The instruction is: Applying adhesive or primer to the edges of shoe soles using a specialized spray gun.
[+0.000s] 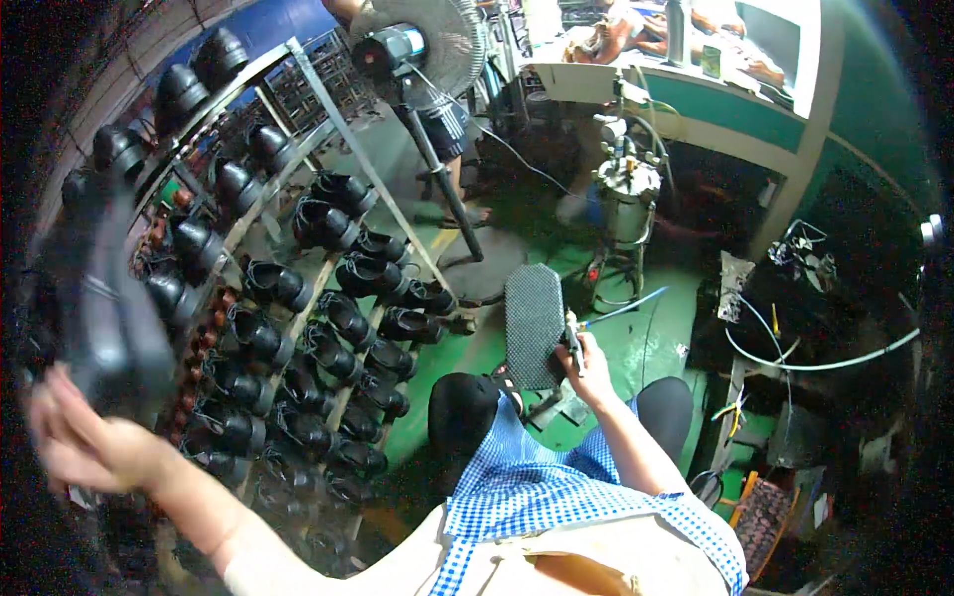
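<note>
Off to the left, my left hand [94, 437] is raised beside the shoe rack, its fingers closed on a black shoe [114, 333]. Both hand and shoe are smeared by motion. Between my knees my right hand [588, 370] grips a small spray gun [573, 343], from which a thin blue hose [626, 310] runs off to the upper right. Just left of the gun is a long grey pad with a mesh-like surface [534, 318], standing in front of my knees. No shoe lies on it.
Rows of black shoes [343, 318] fill a slanted metal rack [373, 164] at left. Beyond stands a fan [427, 50], with a person's leg [455, 169] behind it. A metal pressure tank [628, 209] with hoses stands ahead. Right, a pale hose [825, 366] loops over dark clutter.
</note>
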Demonstrator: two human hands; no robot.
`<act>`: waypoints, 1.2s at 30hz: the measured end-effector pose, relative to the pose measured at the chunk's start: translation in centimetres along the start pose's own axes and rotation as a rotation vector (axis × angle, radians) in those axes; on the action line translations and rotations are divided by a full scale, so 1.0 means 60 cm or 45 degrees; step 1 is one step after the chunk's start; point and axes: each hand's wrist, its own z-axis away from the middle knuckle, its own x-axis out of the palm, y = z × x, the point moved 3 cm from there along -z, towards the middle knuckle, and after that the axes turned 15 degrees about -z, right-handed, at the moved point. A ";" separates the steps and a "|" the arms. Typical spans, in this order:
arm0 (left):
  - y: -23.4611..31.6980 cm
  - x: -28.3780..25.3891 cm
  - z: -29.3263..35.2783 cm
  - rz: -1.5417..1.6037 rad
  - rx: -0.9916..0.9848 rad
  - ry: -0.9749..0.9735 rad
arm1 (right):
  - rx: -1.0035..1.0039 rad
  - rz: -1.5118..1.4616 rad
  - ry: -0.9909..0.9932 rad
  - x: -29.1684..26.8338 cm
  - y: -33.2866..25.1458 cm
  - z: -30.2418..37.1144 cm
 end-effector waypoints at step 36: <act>0.403 0.041 0.480 1.323 0.340 -1.532 | -0.213 0.469 -0.134 -0.084 -0.065 0.069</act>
